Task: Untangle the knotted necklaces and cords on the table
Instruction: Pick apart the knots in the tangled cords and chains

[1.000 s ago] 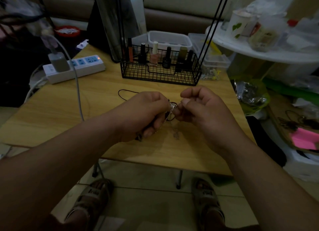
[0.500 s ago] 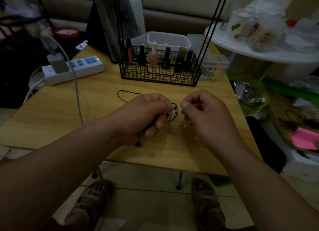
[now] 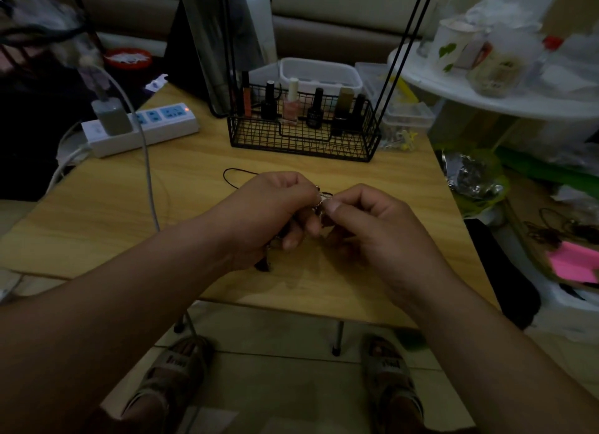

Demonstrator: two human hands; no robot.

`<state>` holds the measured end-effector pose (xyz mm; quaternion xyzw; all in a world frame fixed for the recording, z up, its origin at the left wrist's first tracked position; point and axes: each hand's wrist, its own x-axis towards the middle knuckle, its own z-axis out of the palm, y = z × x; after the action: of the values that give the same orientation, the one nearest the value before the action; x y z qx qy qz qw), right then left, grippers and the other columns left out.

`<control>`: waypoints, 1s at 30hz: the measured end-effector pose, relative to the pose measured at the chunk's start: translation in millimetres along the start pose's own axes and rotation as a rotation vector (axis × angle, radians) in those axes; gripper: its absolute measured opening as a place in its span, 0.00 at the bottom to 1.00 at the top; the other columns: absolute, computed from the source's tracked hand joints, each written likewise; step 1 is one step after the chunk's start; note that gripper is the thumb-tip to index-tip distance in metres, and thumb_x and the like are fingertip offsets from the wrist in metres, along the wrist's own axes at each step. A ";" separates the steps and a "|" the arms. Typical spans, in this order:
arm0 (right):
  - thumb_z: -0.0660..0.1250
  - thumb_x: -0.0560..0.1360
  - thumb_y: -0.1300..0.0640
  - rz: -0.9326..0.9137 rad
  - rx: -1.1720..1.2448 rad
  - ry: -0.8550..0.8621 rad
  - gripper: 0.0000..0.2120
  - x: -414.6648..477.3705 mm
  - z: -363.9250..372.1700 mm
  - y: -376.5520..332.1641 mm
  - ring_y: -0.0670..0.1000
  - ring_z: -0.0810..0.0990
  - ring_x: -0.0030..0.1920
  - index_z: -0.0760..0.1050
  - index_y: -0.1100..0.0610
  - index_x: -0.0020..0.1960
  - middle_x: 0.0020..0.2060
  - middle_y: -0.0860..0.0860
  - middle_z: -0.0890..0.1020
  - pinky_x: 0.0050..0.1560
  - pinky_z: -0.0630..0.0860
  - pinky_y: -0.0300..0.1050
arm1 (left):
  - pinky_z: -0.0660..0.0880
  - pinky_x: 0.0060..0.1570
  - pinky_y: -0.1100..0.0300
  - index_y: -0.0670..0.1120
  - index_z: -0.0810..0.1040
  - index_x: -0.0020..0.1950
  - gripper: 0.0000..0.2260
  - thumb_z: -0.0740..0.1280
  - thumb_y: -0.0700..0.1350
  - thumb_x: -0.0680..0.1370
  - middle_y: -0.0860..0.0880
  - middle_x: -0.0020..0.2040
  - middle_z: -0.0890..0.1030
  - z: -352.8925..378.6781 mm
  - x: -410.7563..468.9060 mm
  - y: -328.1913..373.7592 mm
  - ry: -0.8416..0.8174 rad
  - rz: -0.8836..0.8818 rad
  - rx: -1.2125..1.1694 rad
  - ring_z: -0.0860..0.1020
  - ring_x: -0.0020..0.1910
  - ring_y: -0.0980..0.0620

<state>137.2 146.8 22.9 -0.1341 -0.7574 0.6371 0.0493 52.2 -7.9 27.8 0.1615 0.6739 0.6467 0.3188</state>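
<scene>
Above the middle of the wooden table (image 3: 97, 213), both my hands meet over a small tangle of necklace chain and cord (image 3: 321, 201). My left hand (image 3: 275, 213) grips the bundle, fingers curled round it, and a dark end hangs below the palm. My right hand (image 3: 366, 226) pinches the silvery part of the tangle between thumb and forefinger, touching the left hand's fingertips. A thin black cord (image 3: 231, 176) loops out on the table behind my left hand. Most of the tangle is hidden by my fingers.
A black wire basket (image 3: 301, 142) with several nail polish bottles stands at the back of the table. A white power strip (image 3: 142, 130) with a plugged charger lies at back left, its cable (image 3: 149, 180) crossing the table. Cluttered shelves and boxes fill the right side.
My right hand had drawn apart from the left half a second ago; now it has come back and pinches the tangle at the left hand's fingertips. Both hands sit slightly lower.
</scene>
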 end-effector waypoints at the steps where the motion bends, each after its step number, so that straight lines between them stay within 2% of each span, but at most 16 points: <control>1: 0.70 0.80 0.55 -0.009 0.016 0.011 0.05 0.4 0.9 0.6 0.52 0.82 0.42 0.82 0.56 0.48 0.43 0.54 0.86 0.42 0.76 0.49 | 0.66 0.21 0.65 0.41 0.76 0.50 0.04 0.63 0.40 0.83 0.44 0.33 0.81 0.0 -0.2 -0.5 0.001 -0.003 0.007 0.68 0.21 0.53; 4: 0.68 0.80 0.59 0.015 0.134 -0.004 0.04 1.5 4.3 1.3 0.54 0.80 0.42 0.81 0.56 0.47 0.40 0.57 0.84 0.41 0.75 0.49 | 0.66 0.23 0.64 0.41 0.77 0.51 0.04 0.64 0.40 0.82 0.45 0.34 0.81 0.2 -0.7 0.0 -0.006 -0.009 0.021 0.70 0.23 0.52; 7: 0.63 0.81 0.63 0.095 0.293 -0.068 0.08 2.8 7.1 -2.0 0.51 0.78 0.40 0.79 0.57 0.47 0.37 0.56 0.82 0.37 0.73 0.43 | 0.67 0.23 0.65 0.41 0.76 0.51 0.03 0.64 0.39 0.82 0.47 0.32 0.79 -0.2 -1.4 1.2 -0.005 -0.012 0.007 0.70 0.23 0.53; 10: 0.59 0.82 0.63 0.160 0.392 -0.118 0.08 4.7 7.0 -3.0 0.50 0.79 0.40 0.77 0.63 0.53 0.42 0.58 0.81 0.37 0.73 0.42 | 0.66 0.23 0.64 0.42 0.76 0.51 0.02 0.64 0.38 0.82 0.47 0.31 0.77 -1.1 -1.7 1.7 -0.005 -0.015 -0.020 0.69 0.24 0.52; 12: 0.59 0.82 0.64 0.161 0.388 -0.119 0.09 5.6 5.9 -2.6 0.50 0.80 0.40 0.76 0.64 0.57 0.44 0.59 0.82 0.36 0.74 0.41 | 0.64 0.23 0.63 0.43 0.76 0.50 0.03 0.64 0.39 0.82 0.48 0.30 0.76 -2.7 -2.0 1.6 -0.001 -0.025 -0.014 0.68 0.23 0.53; 17: 0.63 0.80 0.67 0.116 0.313 -0.108 0.06 6.4 3.4 -2.7 0.49 0.81 0.39 0.77 0.63 0.55 0.42 0.58 0.83 0.36 0.75 0.40 | 0.60 0.22 0.62 0.44 0.78 0.49 0.04 0.65 0.43 0.83 0.49 0.29 0.76 -5.2 -1.1 0.2 0.020 -0.019 0.082 0.66 0.21 0.55; 20: 0.65 0.79 0.68 0.090 0.291 -0.103 0.06 6.9 2.8 -2.5 0.49 0.82 0.38 0.77 0.64 0.55 0.39 0.57 0.82 0.36 0.76 0.40 | 0.63 0.21 0.63 0.44 0.79 0.52 0.04 0.67 0.43 0.82 0.50 0.28 0.78 -5.8 -2.3 2.9 0.045 0.037 0.226 0.68 0.22 0.55; 22: 0.66 0.79 0.67 0.079 0.254 -0.096 0.05 6.8 0.8 -2.3 0.49 0.82 0.38 0.78 0.64 0.54 0.38 0.56 0.83 0.37 0.77 0.40 | 0.66 0.22 0.63 0.47 0.80 0.53 0.03 0.68 0.44 0.83 0.49 0.29 0.80 -7.4 -3.4 4.9 0.052 0.093 0.346 0.71 0.23 0.55; 25: 0.68 0.79 0.66 0.063 0.158 -0.088 0.04 6.5 -2.5 -1.9 0.51 0.84 0.41 0.79 0.63 0.54 0.41 0.57 0.85 0.39 0.79 0.42 | 0.70 0.24 0.61 0.50 0.82 0.52 0.03 0.69 0.45 0.83 0.48 0.32 0.83 -9.6 -3.9 5.4 0.054 0.161 0.485 0.74 0.26 0.53; 30: 0.67 0.80 0.66 0.046 0.117 -0.073 0.04 4.7 0.5 -3.4 0.51 0.85 0.39 0.77 0.64 0.54 0.39 0.58 0.87 0.38 0.80 0.40 | 0.72 0.23 0.60 0.46 0.80 0.50 0.02 0.68 0.43 0.82 0.46 0.34 0.85 -6.8 -3.5 2.7 0.084 0.201 0.525 0.75 0.24 0.53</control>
<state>132.1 147.0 25.6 -0.1252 -0.7169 0.6856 0.0147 50.0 -15.0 30.9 0.2776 0.8114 0.4847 0.1722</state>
